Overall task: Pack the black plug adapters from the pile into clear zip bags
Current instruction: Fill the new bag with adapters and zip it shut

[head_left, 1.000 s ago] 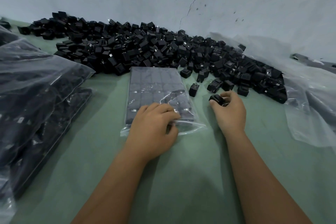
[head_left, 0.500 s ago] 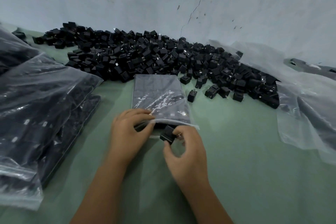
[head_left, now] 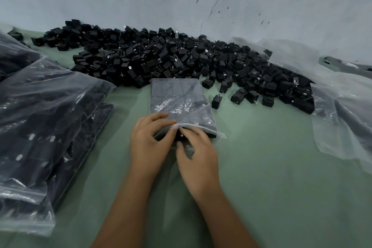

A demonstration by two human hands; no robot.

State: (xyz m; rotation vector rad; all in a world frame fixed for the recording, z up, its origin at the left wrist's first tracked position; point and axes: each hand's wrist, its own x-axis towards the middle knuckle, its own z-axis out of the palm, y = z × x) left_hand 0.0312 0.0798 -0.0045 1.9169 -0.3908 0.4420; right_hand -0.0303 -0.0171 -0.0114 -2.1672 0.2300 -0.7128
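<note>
Boxy black adapter (head_left: pixel 179 138) sits at the mouth of the crinkly clear zip bag (head_left: pixel 178 102), mostly hidden between both hands' fingertips. Left hand (head_left: pixel 150 143) pinches the bag's upper lip; right hand (head_left: pixel 198 152) fingers curl onto the adapter. Matte black pile (head_left: pixel 171 60) lies beyond on green cloth (head_left: pixel 271 167).

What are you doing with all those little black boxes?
A person is packing black plug adapters into a clear zip bag lying on the green table. The left hand pinches the bag's open mouth, while the right hand pushes an adapter in; it is mostly hidden by the fingers. A big pile of loose adapters waits behind the bag by the wall, and filled bags are stacked on the left.
</note>
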